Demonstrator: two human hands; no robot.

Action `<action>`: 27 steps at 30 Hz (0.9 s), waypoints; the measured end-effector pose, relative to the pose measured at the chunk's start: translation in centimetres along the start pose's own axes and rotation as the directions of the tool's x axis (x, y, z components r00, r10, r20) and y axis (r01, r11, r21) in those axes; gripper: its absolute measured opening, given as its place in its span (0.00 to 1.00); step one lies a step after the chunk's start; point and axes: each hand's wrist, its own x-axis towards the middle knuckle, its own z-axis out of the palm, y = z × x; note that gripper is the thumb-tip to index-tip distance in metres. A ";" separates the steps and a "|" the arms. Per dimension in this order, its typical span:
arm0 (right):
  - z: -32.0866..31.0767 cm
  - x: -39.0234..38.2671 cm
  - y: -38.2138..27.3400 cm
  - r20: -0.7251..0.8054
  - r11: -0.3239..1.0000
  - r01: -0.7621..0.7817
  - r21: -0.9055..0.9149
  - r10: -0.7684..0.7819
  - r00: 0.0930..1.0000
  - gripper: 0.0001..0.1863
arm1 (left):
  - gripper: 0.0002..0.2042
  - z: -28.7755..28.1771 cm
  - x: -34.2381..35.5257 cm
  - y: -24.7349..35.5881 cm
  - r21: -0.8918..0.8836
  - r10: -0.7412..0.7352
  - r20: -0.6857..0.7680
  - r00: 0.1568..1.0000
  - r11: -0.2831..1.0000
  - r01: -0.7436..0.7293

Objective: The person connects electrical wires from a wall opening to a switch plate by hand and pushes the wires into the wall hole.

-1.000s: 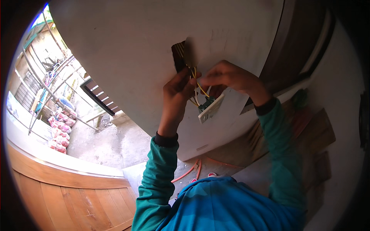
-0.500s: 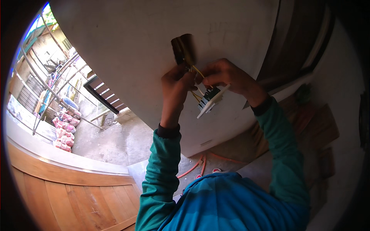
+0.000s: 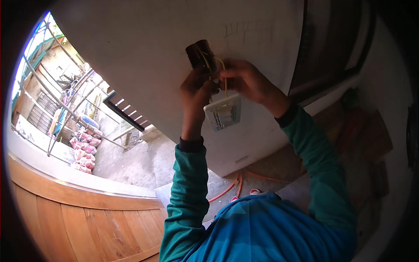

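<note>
A rectangular box opening (image 3: 195,56) is cut into the pale wall, with yellow electrical wires (image 3: 225,65) coming out of it. Just below that opening, my left hand (image 3: 195,96) is closed, its fingertips pinching the wires. My right hand (image 3: 249,81) is closed on a yellow wire close by, its fingers partly in shadow. Below both hands a white wall plate (image 3: 223,112), looking like a switch or socket plate, hangs from the wires. Its outer face is turned toward me. The exact spot where my fingertips meet the wires is dark and hard to make out.
At the left, a wooden panelled door (image 3: 87,222) stands near a doorway. Beyond are metal poles (image 3: 65,107), a dark slatted rack (image 3: 124,111) and stacked red-and-white sacks (image 3: 85,150). An orange hose (image 3: 224,192) lies on the floor. Right of the hands is a dark framed opening (image 3: 331,48).
The wall plate has swung from an edge-on tilt with its back showing to hanging below the hands, face toward me. My right hand has shifted slightly up and left.
</note>
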 end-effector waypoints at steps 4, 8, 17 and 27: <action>0.9 1.2 -0.2 -0.137 0.984 -0.007 -0.176 -0.018 0.990 0.12 | 0.22 -0.8 0.1 0.6 0.105 -0.056 -0.023 0.998 0.993 0.058; 0.5 2.7 0.2 -0.170 0.862 0.153 -0.483 -0.264 0.950 0.11 | 0.22 -1.9 0.6 1.4 0.262 -0.106 -0.025 0.994 0.959 0.109; 2.5 2.6 1.4 -0.070 0.192 0.061 -0.980 -0.607 0.791 0.10 | 0.18 -3.2 1.1 2.4 0.214 -0.126 0.022 0.992 0.970 0.119; 3.7 5.0 0.8 0.253 -0.294 -0.004 -0.956 -0.830 0.497 0.06 | 0.13 -3.3 0.9 4.7 0.462 -0.014 0.164 0.986 0.885 -0.065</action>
